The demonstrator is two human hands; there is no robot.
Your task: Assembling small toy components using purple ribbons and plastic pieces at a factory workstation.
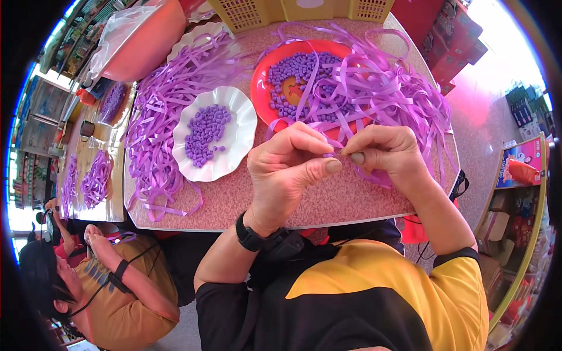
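Purple ribbon (pixel 335 154) sits pinched between my two hands — my left hand (pixel 287 169) has thumb and forefinger pressed together on its end, and my right hand (pixel 383 153) pinches it from the other side, fingertips nearly touching. Whether a bead is on it I cannot tell. Both hands hover over the speckled pink table (pixel 345 202). Just beyond my left fingers lies a white scalloped plate (pixel 241 131) of purple beads (pixel 206 133). Beyond my right fingers, a red plate (pixel 261 88) holds more beads under a tangle of loose ribbons (pixel 386 88) — farther off, yellow baskets (pixel 246 11).
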